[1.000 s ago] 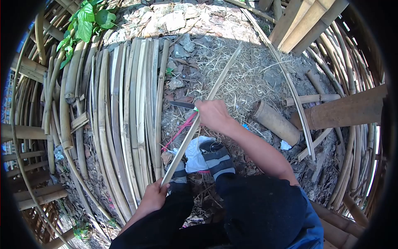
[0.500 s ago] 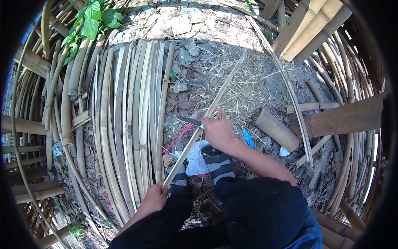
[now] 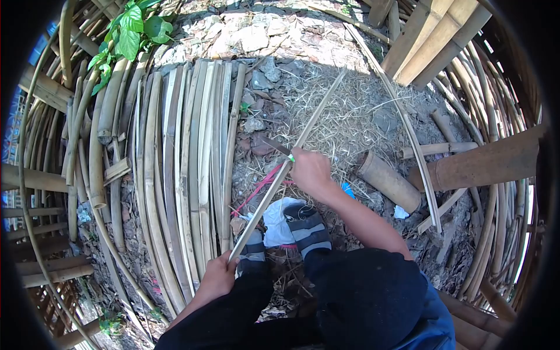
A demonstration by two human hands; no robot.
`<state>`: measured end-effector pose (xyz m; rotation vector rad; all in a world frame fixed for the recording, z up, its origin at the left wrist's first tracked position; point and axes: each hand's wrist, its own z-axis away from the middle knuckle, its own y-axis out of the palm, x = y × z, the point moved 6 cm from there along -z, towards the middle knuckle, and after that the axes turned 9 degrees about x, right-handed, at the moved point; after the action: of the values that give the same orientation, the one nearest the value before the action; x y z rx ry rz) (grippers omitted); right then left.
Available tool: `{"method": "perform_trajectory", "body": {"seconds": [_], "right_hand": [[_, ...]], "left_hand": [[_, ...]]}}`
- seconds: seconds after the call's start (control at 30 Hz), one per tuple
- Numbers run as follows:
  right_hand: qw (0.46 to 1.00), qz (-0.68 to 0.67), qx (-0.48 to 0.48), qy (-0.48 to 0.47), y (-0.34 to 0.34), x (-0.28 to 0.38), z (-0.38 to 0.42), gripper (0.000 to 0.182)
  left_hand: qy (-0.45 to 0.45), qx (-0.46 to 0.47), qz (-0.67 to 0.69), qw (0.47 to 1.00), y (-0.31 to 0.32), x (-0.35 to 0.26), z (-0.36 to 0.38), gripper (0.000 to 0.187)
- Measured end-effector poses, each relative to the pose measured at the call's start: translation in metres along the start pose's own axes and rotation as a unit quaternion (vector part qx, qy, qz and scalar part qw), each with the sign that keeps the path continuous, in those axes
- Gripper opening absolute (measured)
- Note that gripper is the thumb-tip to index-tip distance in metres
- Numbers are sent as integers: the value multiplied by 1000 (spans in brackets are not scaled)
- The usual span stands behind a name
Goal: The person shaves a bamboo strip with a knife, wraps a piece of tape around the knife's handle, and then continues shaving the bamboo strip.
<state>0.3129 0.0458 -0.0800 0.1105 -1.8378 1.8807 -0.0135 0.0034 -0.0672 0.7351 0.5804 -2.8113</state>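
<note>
A long bamboo strip [image 3: 262, 205] runs diagonally from low left to upper centre, above my feet. Its near end is in my left hand [image 3: 220, 275], fingers closed round it. My right hand [image 3: 310, 172] is closed on a knife [image 3: 279, 148] at the middle of the strip; the dark blade points up and left across it, and a bit of green shows at the handle. Whether the right fingers also touch the strip is hard to tell. Beneath lie pink twine [image 3: 256, 191] and a white cloth [image 3: 278, 226] beside my shoes.
Many split bamboo strips [image 3: 192, 151] lie side by side at the left. Fine shavings [image 3: 344, 111] cover the ground ahead. At the right are a short bamboo tube [image 3: 388, 182], a long split piece [image 3: 408, 125] and a thick pole [image 3: 484, 162]. Green leaves [image 3: 129, 35] hang at upper left.
My right hand and the knife have moved up and slightly right along the strip, and the blade is tilted more steeply. My left hand has stayed nearly in place.
</note>
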Motion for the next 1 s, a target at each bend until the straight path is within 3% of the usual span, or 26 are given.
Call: {"method": "perform_trajectory", "body": {"seconds": [0.13, 0.23, 0.4, 0.47, 0.5, 0.6, 0.63, 0.7, 0.83, 0.9, 0.93, 1.0], "right_hand": [[997, 14, -21, -67, 32, 21, 32, 12], [995, -15, -54, -82, 10, 14, 11, 12], [993, -30, -62, 94, -10, -67, -14, 13], [986, -20, -54, 159, -23, -91, -12, 22], [986, -22, -52, 158, -23, -94, -10, 22], [958, -74, -173, 217, -30, -118, 6, 50], [958, -75, -173, 218, -27, -124, 10, 50], [940, -204, -83, 260, -15, -128, 17, 52], [928, -288, -34, 233, 15, -107, 41, 59], [903, -389, 45, 174, 42, -79, 53, 51], [902, -392, 56, 170, 51, -65, 62, 51], [804, -582, 118, 15, 59, -15, 73, 30]], "left_hand": [[-11, 17, 4, 1000, 4, 7, -7, 22], [-9, 5, 15, 1000, 2, 8, -2, 22], [-18, 18, 27, 999, 7, 22, -4, 22], [-38, 28, 39, 998, 8, 24, -3, 23], [-52, 30, 55, 997, 8, 25, -4, 23], [-32, 40, 79, 996, 13, 35, -11, 26], [-32, 41, 78, 996, 14, 36, -12, 26], [-39, 57, 151, 986, 14, 32, -11, 31], [-63, 70, 205, 974, 12, 34, -16, 35], [-3, 64, 230, 971, 2, 20, -17, 39], [-19, 38, 187, 981, -8, 13, -14, 40], [-5, 7, 187, 982, -16, 8, -13, 41]]}}
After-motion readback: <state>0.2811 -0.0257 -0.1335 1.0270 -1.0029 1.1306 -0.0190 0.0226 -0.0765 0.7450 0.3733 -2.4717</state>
